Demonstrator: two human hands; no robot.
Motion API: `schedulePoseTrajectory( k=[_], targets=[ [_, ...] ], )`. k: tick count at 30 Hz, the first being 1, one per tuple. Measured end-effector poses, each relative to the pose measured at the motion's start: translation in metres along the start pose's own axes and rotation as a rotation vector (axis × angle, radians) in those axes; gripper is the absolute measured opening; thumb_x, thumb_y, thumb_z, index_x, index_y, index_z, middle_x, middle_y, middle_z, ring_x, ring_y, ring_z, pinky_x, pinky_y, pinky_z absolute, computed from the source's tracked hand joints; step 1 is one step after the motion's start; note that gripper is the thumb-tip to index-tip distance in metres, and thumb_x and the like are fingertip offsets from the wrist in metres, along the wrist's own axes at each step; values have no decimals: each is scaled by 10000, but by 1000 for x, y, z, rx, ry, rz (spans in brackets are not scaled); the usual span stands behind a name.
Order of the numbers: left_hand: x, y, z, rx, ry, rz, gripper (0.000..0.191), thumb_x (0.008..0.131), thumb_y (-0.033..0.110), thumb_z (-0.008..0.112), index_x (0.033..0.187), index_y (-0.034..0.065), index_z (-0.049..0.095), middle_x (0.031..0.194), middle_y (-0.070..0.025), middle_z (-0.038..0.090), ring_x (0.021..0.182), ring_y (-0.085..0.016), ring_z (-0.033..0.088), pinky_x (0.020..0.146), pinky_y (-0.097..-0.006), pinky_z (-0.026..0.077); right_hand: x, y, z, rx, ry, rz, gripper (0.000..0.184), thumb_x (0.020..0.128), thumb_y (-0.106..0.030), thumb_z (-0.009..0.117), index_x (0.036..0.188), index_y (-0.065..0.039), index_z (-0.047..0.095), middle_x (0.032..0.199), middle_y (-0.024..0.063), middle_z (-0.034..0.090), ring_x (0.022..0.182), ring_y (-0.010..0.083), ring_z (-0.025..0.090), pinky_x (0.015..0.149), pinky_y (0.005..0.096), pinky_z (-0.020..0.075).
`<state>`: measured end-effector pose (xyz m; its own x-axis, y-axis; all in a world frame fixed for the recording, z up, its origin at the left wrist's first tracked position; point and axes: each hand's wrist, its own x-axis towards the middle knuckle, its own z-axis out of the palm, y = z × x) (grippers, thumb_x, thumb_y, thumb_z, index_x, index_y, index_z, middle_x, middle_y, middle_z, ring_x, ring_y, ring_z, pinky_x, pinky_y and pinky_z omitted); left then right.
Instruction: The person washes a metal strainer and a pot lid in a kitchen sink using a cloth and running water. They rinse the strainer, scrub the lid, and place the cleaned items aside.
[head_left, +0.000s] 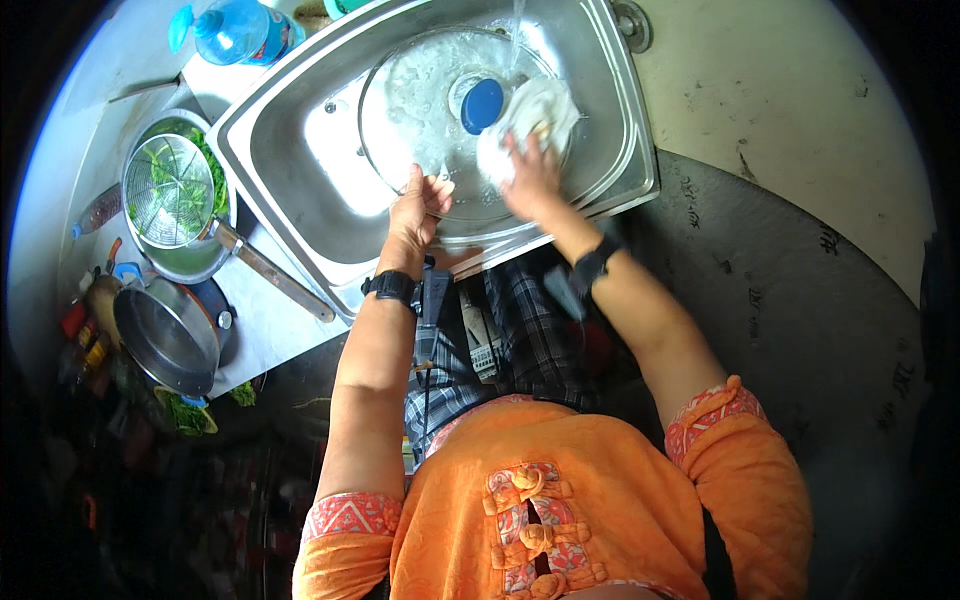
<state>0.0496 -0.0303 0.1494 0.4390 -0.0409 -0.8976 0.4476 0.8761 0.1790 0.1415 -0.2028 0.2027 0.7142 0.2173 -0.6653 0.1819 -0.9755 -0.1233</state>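
Observation:
A round glass lid (420, 97) with a blue knob (481, 106) lies in a stainless steel sink (292, 142), knob up. My left hand (421, 202) grips the lid's near left rim, thumb on top. My right hand (534, 176) presses a wet white cloth (546, 112) on the right part of the lid, its fingers spread over the cloth and slightly blurred. A thin stream of water (517, 34) falls at the far side, near the cloth. Suds or water drops cover the glass.
Left of the sink, a wire skimmer (169, 191) rests across a metal basin (180, 262) of green leaves, its handle reaching the sink's edge. A steel pan (169, 337) stands nearer. A blue pump bottle (232, 34) stands at the far left. A grey round surface (750, 247) lies to the right.

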Motion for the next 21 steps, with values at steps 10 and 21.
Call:
schedulePoseTrajectory(
  k=[10, 21],
  targets=[
    [-3, -2, 3, -46, 136, 34, 325, 868, 358, 557, 840, 37, 514, 774, -89, 586, 738, -236, 626, 638, -348, 540, 89, 28, -3, 93, 310, 3, 618, 757, -367, 573, 1328, -231, 380, 1358, 106, 309, 1283, 383, 216, 1051, 481, 186],
    [-8, -3, 6, -113, 184, 57, 259, 846, 306, 605, 860, 68, 502, 805, -91, 632, 706, -200, 631, 608, -328, 546, 131, 44, -21, -18, 232, -390, 611, 788, -368, 563, 1336, -184, 364, 1389, 145, 310, 1248, 388, 309, 1026, 445, 282]
  ],
)
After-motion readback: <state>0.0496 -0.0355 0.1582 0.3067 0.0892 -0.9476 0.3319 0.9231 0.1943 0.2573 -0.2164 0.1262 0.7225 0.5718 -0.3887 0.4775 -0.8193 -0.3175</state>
